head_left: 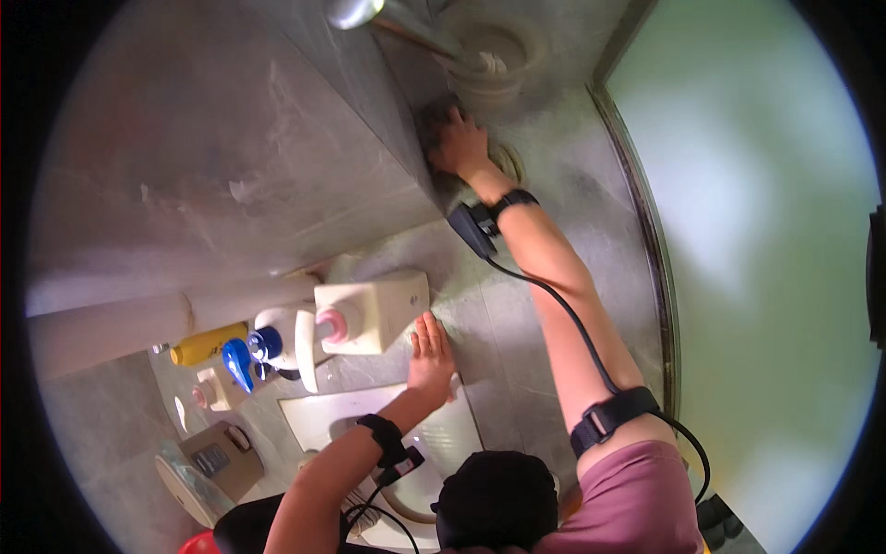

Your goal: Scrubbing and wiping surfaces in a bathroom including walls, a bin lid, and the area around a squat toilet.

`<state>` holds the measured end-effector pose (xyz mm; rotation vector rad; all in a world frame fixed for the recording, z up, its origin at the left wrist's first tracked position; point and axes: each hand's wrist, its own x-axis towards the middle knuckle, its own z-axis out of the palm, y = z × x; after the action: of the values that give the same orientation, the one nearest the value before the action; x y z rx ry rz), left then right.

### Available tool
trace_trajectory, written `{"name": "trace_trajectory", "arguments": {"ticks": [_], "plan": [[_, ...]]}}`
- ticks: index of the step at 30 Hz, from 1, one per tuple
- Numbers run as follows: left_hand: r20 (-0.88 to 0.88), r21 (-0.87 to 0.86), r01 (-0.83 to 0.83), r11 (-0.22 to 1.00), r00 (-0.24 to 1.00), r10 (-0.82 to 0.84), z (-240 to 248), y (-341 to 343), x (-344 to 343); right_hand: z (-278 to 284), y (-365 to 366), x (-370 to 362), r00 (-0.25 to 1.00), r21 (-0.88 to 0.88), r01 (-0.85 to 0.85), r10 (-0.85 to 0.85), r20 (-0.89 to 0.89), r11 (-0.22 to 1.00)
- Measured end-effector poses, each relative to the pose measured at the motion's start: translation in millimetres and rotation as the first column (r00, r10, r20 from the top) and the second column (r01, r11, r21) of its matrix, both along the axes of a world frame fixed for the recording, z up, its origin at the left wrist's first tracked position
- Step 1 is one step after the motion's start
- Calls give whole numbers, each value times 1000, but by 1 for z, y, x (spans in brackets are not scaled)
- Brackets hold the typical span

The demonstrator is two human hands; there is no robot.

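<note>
My right hand reaches far forward to the foot of the grey tiled wall, by its corner. Its fingers look spread over a dark, shadowed patch; anything under them is hidden. A round drain-like ring lies beside that wrist. My left hand has its fingers stretched out, close beside a large cream pump bottle with a pink collar. Below this hand is a white squat toilet set in the floor, partly covered by my arm and my head.
A round bin stands at the far end near a metal pipe. Bottles line the left wall: a white one with a blue pump, a yellow one. A cardboard box sits lower left. A frosted glass panel borders the right.
</note>
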<state>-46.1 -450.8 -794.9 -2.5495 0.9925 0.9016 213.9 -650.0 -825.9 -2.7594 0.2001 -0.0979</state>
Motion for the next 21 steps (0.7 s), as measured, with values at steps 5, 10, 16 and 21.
{"name": "trace_trajectory", "arguments": {"ticks": [5,10,16,21], "plan": [[-7,27,9,1000,1000,-8,-5,-8,0,8,-21,-18,979,-41,-160,153,-134,986],[-8,18,-9,1000,1000,9,2,1,-1,7,-11,-164,881,-40,-473,472,-41,880],[5,29,-7,1000,1000,7,-4,-1,-2,8,-20,-142,961,76,-271,274,-44,960],[1,38,8,999,1000,-8,-6,-9,-3,-13,-31,-28,978,-18,-180,181,103,983]]}}
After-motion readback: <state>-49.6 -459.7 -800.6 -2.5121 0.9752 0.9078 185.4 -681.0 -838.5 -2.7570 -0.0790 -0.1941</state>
